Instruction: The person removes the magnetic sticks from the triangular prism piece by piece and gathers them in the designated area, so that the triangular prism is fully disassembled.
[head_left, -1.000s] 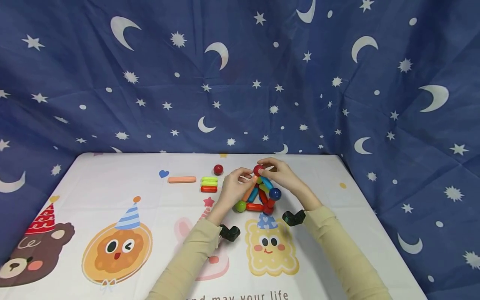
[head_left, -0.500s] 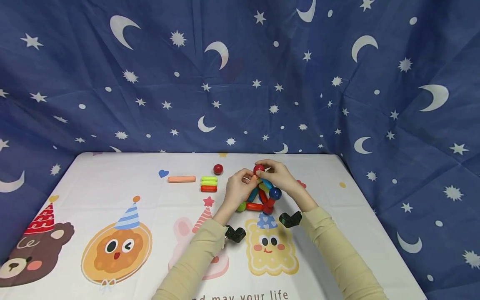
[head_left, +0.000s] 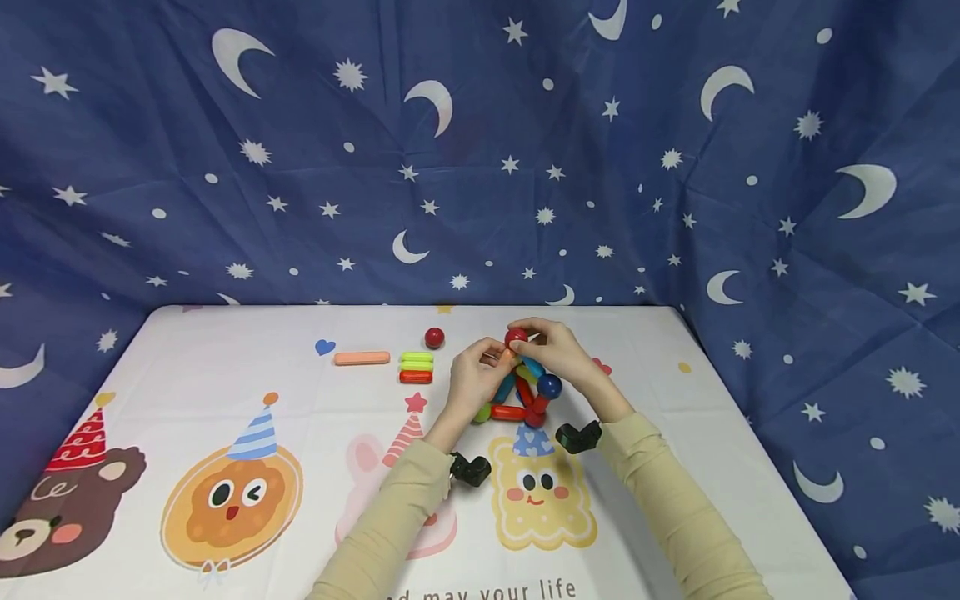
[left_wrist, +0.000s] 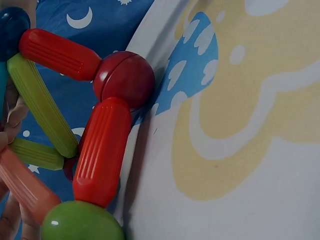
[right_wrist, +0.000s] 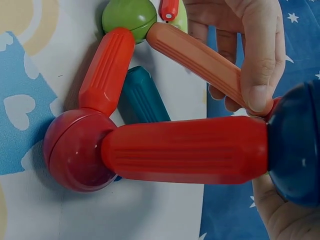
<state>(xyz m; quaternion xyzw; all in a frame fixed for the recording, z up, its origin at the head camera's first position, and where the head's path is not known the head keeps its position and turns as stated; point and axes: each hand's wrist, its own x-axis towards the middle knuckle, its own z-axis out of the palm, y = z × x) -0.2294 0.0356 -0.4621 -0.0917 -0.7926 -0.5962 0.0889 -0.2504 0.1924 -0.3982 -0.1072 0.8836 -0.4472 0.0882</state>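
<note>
My left hand (head_left: 474, 375) pinches the upper end of an orange magnetic rod (right_wrist: 200, 62), whose lower end meets a green ball (right_wrist: 129, 19). Beside it, my right hand (head_left: 561, 350) grips a red ball (head_left: 516, 337) at the top of a frame built from magnetic rods and balls. A blue rod (head_left: 533, 367) slopes from near that ball to a blue ball (head_left: 550, 387). Below, a red rod (right_wrist: 187, 150) joins the blue ball to a dark red ball (right_wrist: 80, 150) at the base. Fingers partly hide the joint at the top.
Left of the frame lie a loose red ball (head_left: 434, 337), an orange rod (head_left: 362, 358), lime green rods (head_left: 416, 357) and a short red rod (head_left: 416, 377). A blue star-patterned curtain (head_left: 480, 167) hangs behind the printed white tablecloth (head_left: 645, 517).
My left hand has shifted slightly right, now covering more of the orange rod and part of the green ball. The right hand keeps its grip on the red ball with little movement.
</note>
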